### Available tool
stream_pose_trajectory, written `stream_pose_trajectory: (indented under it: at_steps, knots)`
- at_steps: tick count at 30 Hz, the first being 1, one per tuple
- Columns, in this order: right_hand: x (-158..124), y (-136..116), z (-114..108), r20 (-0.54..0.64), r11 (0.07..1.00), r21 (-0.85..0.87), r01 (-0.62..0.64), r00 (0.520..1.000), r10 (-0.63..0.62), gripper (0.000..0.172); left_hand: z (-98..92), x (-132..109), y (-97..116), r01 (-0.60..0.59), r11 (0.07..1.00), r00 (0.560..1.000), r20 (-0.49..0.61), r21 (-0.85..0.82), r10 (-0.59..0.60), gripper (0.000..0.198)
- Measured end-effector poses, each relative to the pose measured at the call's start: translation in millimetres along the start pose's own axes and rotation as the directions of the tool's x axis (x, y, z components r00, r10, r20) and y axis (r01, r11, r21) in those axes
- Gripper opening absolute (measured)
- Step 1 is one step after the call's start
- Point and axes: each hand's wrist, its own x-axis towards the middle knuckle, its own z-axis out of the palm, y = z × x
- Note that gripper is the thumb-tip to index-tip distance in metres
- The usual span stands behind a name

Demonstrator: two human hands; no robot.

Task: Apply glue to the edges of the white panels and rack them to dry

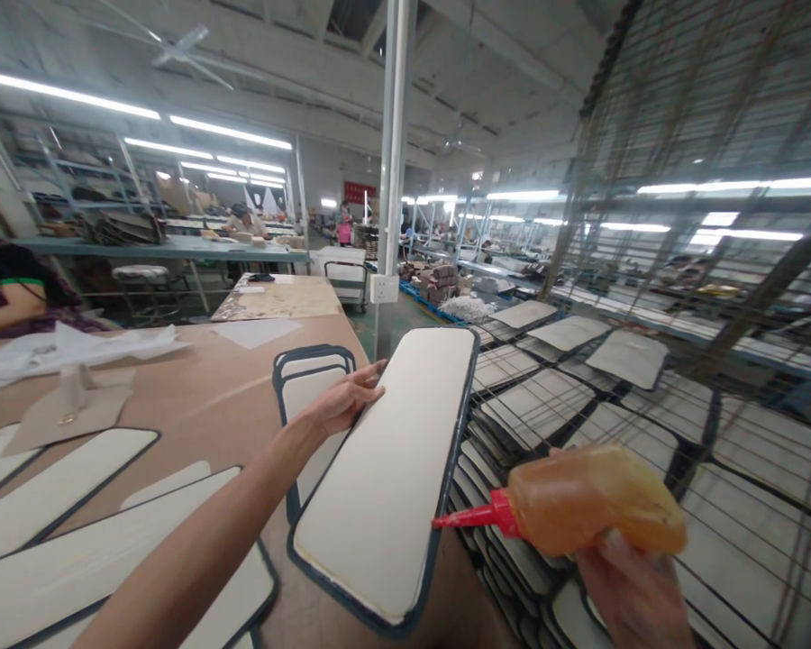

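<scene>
My left hand grips the left edge of a long white panel with a dark border, holding it lifted and tilted above the brown table. My right hand is wrapped round an orange squeeze bottle with a red nozzle. The nozzle tip points at the panel's right edge. More white panels of the same kind lie flat on the table at the lower left, and a smaller stack sits just behind my left hand.
A wire rack on the right holds several similar panels on its shelves. A grey pillar stands behind the table. A person's arm shows at the far left, near white sheets. Other workers sit at far benches.
</scene>
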Motion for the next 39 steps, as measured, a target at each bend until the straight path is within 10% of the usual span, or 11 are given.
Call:
stream_pose_trajectory:
  at_steps: [21,28,39]
  knots:
    - [-12.0,19.2,10.2,-0.161,0.99,0.107,-0.093,0.981,0.109,0.052,-5.4,43.4,-2.1,0.012,1.0,0.996,-0.084,-0.023,-0.014,0.088]
    - [21.1,-6.2,25.0,-0.441,0.996,0.082,0.046,0.898,-0.005,0.044,1.7,58.8,-14.5,0.053,0.998,0.994,-0.095,-0.044,-0.056,0.1]
    - [82.7,-23.6,15.1,-0.267,0.937,-0.042,0.346,0.9,-0.344,0.048,53.9,21.5,-24.2,0.064,0.995,0.975,0.208,0.076,-0.078,0.101]
